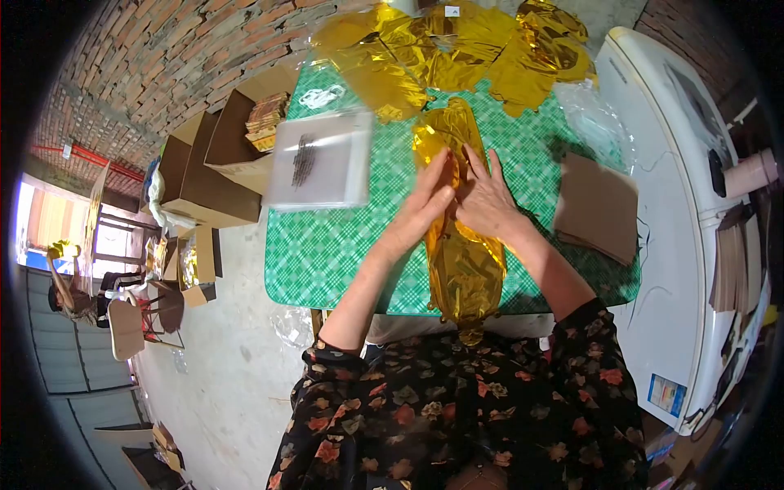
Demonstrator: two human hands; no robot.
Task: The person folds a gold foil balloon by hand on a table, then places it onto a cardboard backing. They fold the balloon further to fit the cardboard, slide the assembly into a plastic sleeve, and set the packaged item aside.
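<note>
A long gold foil balloon (pixel 465 282), folded into a narrow strip, lies lengthwise on the green checked tabletop (pixel 343 261). Its near end hangs over the front edge by my clothing. My left hand (pixel 423 208) rests on the left side of the strip, fingers stretched forward and slightly blurred. On the right side, my right hand (pixel 488 200) presses flat with fingers spread. The two hands nearly meet over the foil's middle. Beyond them, more flat gold foil balloons (pixel 465 53) are spread across the far end of the table.
Clear plastic sleeves (pixel 322 159) lie at the left and brown cardboard sheets (pixel 596 204) at the right. Cardboard boxes (pixel 216 180) stand left of the table, a white appliance (pixel 661 245) right of it. Another person (pixel 77 294) sits far left, holding something gold.
</note>
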